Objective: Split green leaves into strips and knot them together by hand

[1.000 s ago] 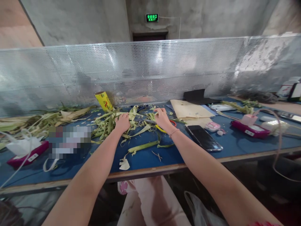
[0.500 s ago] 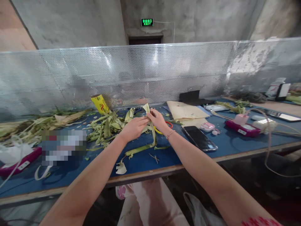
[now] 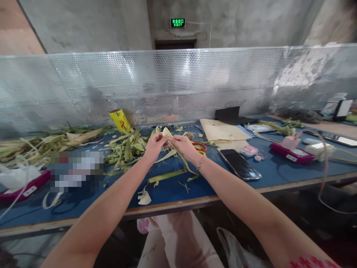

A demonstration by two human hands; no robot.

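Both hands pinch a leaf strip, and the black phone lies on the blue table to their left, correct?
Wrong side: the head view shows the black phone on the blue table to the right of the left hand and right hand, which do pinch the leaf strip.

There are two magenta plastic power strips (image 3: 292, 153), one yellow printed tube (image 3: 120, 121), one green lit exit sign (image 3: 177, 23), one small pink case (image 3: 249, 150), one white labelled bottle (image 3: 331, 107), and two plastic loops (image 3: 201, 149), one red, one yellow.
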